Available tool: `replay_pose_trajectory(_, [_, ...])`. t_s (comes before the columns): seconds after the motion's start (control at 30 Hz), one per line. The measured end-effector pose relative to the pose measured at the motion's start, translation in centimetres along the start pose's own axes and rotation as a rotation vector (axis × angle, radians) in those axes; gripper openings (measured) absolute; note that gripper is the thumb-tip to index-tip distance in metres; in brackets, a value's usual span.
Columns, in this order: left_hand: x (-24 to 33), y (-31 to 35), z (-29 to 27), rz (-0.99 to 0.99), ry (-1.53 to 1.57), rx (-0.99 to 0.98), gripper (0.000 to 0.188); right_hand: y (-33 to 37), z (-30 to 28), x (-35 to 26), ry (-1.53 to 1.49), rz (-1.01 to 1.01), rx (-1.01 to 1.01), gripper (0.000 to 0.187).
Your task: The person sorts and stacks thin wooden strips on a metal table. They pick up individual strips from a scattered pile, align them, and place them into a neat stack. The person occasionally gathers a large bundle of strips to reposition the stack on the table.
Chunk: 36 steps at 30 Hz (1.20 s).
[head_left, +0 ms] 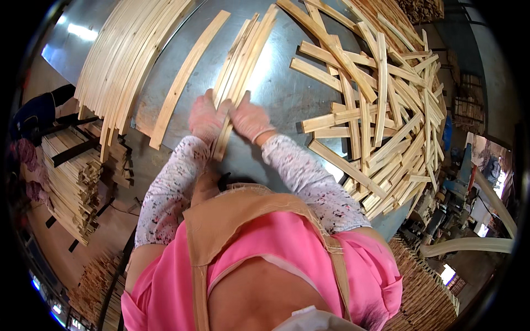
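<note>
A small bundle of pale wooden slats lies lengthwise on the metal table, its near ends between my gloved hands. My left hand is closed around the bundle's left side. From the right, my right hand grips the same slats, its thumb raised along them. One slat reaches nearer to me than the others, below my hands. To the left lies a single slat, apart from the bundle. The undersides of the slats and some fingertips are hidden.
Slats in a neat row cover the table's far left. A jumbled heap of slats fills the right side, some jutting toward the middle. The metal table shines between them. Stacked wood stands on the floor at left, near another person.
</note>
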<state>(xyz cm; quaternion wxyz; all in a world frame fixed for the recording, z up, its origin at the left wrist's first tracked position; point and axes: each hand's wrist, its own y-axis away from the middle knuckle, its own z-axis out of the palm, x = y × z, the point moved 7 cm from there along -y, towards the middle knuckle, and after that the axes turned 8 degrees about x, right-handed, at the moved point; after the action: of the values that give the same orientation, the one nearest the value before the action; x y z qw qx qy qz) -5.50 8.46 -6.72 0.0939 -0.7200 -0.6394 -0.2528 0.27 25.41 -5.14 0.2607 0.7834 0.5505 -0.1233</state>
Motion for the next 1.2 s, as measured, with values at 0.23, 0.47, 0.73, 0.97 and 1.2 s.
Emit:
replay_pose_trajectory(0.23, [2.8, 1.1, -3.8, -0.033, -0.238, -0.092, 0.102, -6.7, -17.0, 9.5, 0.328, -0.230, 0.572, 0.023])
replay_pose_trajectory(0.47, [9.3, 0.8, -2.0, 0.619, 0.344, 0.358, 0.085, -7.5, -22.8, 20.8, 0.252, 0.110, 0.345, 0.047])
replay_pose_trajectory(0.73, [13.9, -4.8, -3.7, -0.207, 1.111, -0.211, 0.035, -1.8, -21.0, 14.6, -0.320, 0.261, 0.255, 0.044])
replay_pose_trajectory(0.97, [-10.9, -7.9, -10.3, -0.081, 0.008, -0.060, 0.077, 15.0, -19.9, 37.6, 0.364, 0.536, 0.630, 0.069])
replay_pose_trajectory(1.2, [-5.6, -3.9, -11.4, 0.324, -0.190, 0.326, 0.080, 15.0, -23.7, 32.2, 0.163, 0.379, 0.593, 0.071])
